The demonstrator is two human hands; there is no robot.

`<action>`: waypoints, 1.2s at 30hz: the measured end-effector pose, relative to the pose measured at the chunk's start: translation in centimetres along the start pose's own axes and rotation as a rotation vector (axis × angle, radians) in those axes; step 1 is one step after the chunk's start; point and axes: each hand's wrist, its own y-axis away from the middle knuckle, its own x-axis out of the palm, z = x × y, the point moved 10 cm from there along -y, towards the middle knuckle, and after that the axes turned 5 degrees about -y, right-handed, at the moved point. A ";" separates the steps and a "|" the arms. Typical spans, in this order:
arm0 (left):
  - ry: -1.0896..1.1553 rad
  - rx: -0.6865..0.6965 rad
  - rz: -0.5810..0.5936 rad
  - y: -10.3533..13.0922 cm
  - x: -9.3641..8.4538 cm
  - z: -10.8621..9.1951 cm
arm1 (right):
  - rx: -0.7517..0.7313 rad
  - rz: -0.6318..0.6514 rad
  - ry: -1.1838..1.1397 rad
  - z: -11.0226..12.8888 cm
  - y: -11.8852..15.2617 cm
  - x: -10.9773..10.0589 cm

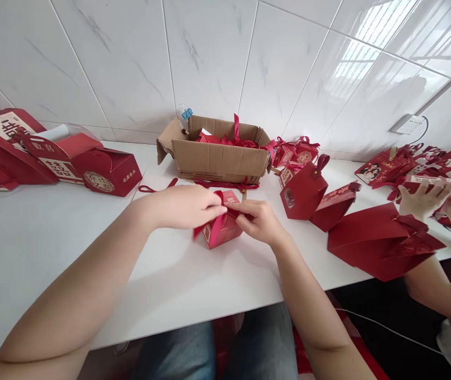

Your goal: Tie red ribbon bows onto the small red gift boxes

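A small red gift box [232, 232] with gold and white print stands on the white table in front of me. A red ribbon [218, 228] runs over its top and hangs down the near side. My left hand [193, 207] is closed, its fingertips pinching the ribbon above the box. From the other side my right hand [260, 219] reaches in, index finger stretched onto the ribbon at the top, other fingers curled against the box. The fingers partly hide where the ribbon crosses.
Behind the box sits an open cardboard carton [217, 159] with red ribbons and pieces inside. Loose ribbon [157, 186] lies before it. Red boxes [108, 171] stand left; larger red boxes [379, 237] stand right. Another person's hands [433, 198] work at far right near piled boxes.
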 end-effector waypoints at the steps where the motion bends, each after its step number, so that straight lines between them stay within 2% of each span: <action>1: -0.007 -0.047 -0.062 -0.2 -0.7 0.9 | -0.006 -0.003 -0.015 0.0 0.0 0.0; 3: -0.016 -0.097 -0.154 -0.7 -1.5 2.0 | -0.014 -0.015 -0.039 0.0 0.1 0.0; 7: 0.001 -0.053 -0.200 -1.9 -1.2 2.3 | -0.019 -0.051 -0.041 -0.1 0.1 -0.3; 10: 0.026 -0.074 -0.247 -2.2 -1.2 2.6 | -0.042 -0.045 -0.032 0.2 0.1 -0.3; 15: 0.027 -0.037 -0.215 -2.2 -1.1 2.1 | -0.016 -0.039 -0.063 0.3 -0.1 -0.4; 22: 0.051 -0.091 -0.228 -1.9 -1.7 2.2 | 0.054 -0.050 -0.047 -0.2 0.0 -0.4; 31: 0.108 0.000 -0.269 -2.2 -1.9 2.2 | 0.017 -0.023 -0.049 -0.1 0.1 0.2; 36: 0.136 -0.020 -0.284 -2.2 -2.1 2.6 | 0.016 0.029 -0.052 0.1 0.0 0.4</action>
